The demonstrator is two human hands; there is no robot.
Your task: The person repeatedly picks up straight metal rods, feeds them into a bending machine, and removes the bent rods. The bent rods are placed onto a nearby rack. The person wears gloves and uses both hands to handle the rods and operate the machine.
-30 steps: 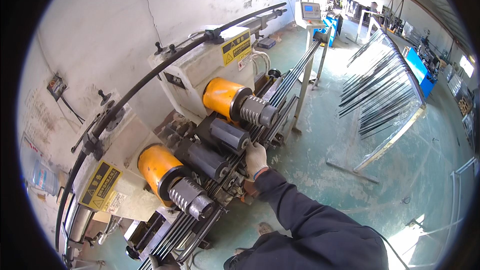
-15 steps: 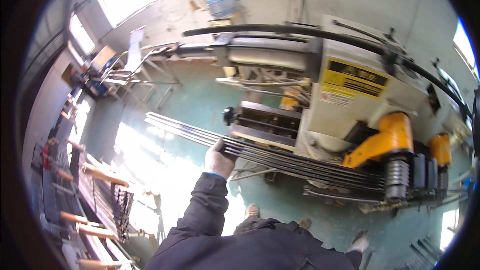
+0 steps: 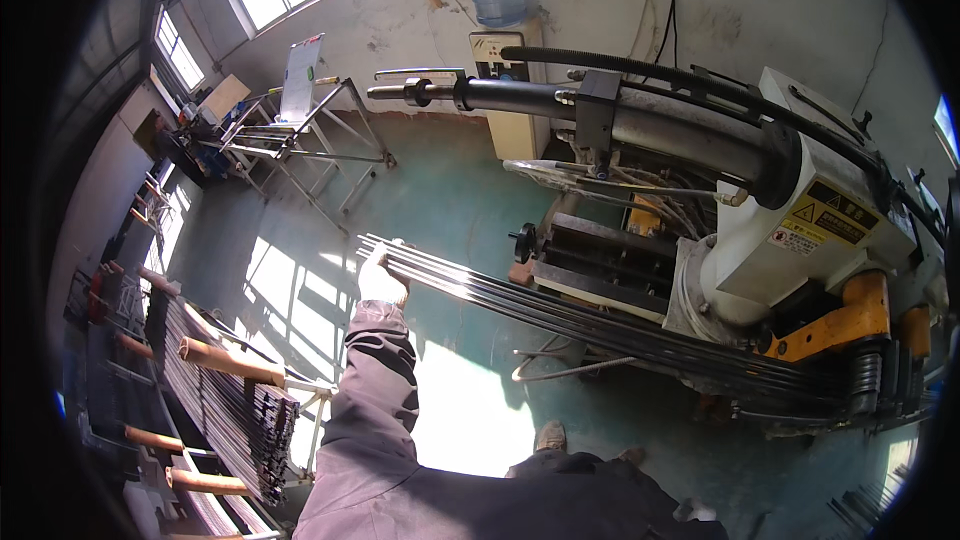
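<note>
There it was: the left hand [image 3: 384, 278], pale-gloved, wrapped snugly round the steel rods [image 3: 570, 314] just short of their free ends! The rods ran off to that hand's right, a narrow fan sloping away toward the ribbed grey roller [image 3: 865, 380] and the orange arm [image 3: 850, 318] of the machine. And the right hand [image 3: 697, 511]? Low by the coat hem, dim and partly hidden; how far its fingers were open, or whether they had hold of anything, could not be told.

Good handling here, by my judgement, called for a full wrap rather than a pinch, the ends kept level with one another, and a steady lift along the rods' own line so that the far stretch didn't sag or twist.

Now, the edges! Just beyond the left hand poked the bare rod tips, the ones to watch in any swing. Right of it and farther out stood the black handwheel [image 3: 523, 244]; nearer the body, a hose loop [image 3: 560, 370] hung below the rods. Below and left, a rack roller [image 3: 232, 361] jutted inward. The roomiest stretch was the green floor [image 3: 440, 175] ahead of that hand, bounded on the left by a metal trestle [image 3: 300, 145].
</note>
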